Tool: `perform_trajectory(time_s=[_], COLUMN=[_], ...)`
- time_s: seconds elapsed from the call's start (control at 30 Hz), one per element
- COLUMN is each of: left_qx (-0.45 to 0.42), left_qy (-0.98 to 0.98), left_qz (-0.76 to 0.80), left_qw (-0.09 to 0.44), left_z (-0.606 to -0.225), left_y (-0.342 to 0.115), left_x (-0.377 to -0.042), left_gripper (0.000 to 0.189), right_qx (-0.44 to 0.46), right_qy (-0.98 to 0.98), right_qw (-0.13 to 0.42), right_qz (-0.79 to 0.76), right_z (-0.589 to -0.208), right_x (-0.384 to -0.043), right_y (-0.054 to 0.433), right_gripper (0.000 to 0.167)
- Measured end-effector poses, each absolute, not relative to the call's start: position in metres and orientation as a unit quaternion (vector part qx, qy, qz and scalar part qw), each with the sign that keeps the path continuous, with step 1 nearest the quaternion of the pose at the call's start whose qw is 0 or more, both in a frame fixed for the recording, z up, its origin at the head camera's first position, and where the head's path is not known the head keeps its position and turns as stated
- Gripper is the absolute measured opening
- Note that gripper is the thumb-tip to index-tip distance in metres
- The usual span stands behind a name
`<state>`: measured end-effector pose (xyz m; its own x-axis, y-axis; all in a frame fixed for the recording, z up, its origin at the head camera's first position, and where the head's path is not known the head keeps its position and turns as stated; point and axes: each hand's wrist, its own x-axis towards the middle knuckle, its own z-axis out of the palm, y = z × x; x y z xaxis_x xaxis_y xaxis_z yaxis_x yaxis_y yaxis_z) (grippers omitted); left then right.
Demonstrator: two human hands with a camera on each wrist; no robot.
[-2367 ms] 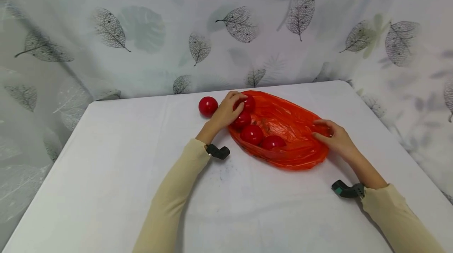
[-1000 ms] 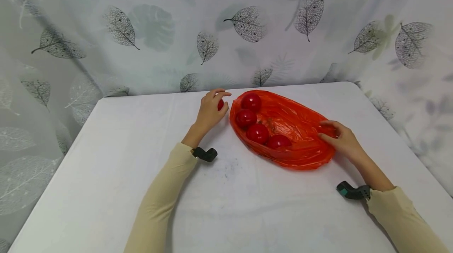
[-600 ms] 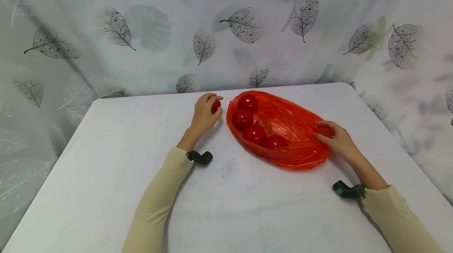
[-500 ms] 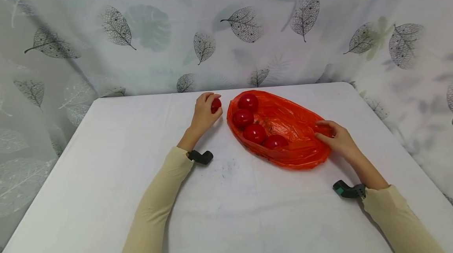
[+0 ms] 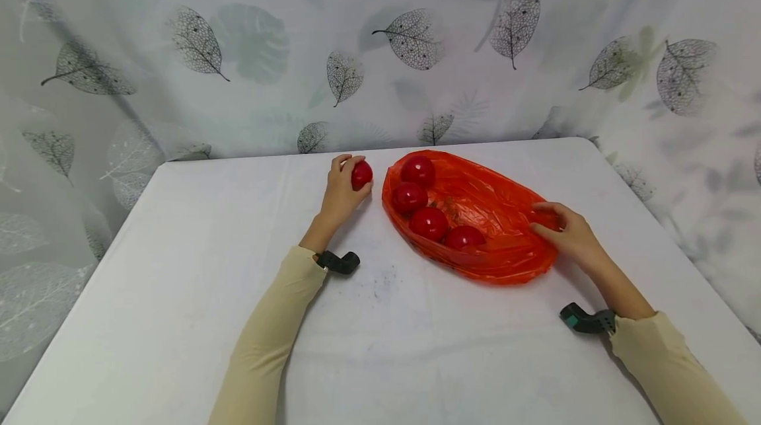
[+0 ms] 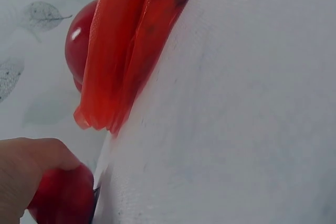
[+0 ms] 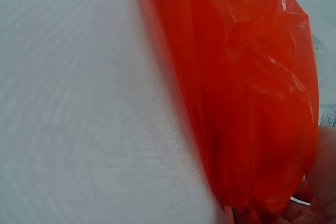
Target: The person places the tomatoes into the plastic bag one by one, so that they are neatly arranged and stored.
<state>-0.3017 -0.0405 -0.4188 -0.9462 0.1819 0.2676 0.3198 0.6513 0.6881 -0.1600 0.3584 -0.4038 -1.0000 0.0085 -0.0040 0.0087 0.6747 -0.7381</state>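
In the head view, my left hand (image 5: 341,187) holds a round, glossy red fruit (image 5: 361,175) at the table's back, just left of the bag. The left wrist view shows the thumb (image 6: 50,153) lying against that fruit (image 6: 65,195). An orange-red plastic bag (image 5: 487,197) lies with its mouth spread wide. Several similar red fruits (image 5: 429,223) rest inside along its left and front side. At the bag's right end, my right hand (image 5: 571,233) grips the rim between thumb and fingers; the right wrist view shows the thin, crinkled plastic (image 7: 252,93) there.
Everything lies on a white cloth-covered table (image 5: 196,279), with faint dark specks in front of the bag. A leaf-patterned curtain (image 5: 255,48) hangs close behind the back edge. Each wrist bears a black camera mount (image 5: 339,262).
My left hand has left the bag's left rim and moved left to the fruit outside, which it now grips. The right hand and the bag have stayed put.
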Motion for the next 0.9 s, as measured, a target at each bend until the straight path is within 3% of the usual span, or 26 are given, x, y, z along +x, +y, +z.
perform_trajectory(time_s=[0.9], left_qx=[-0.152], left_qy=[-0.881], left_qz=[-0.426], left_qw=[0.138], left_z=[-0.406], left_y=[-0.038], left_x=[-0.297], left_gripper=[0.054], right_qx=[0.004], right_qy=[0.912], right_qw=[0.006], right_qz=[-0.411], right_z=[-0.403], right_x=[-0.16], right_y=[0.357], right_gripper=[0.05])
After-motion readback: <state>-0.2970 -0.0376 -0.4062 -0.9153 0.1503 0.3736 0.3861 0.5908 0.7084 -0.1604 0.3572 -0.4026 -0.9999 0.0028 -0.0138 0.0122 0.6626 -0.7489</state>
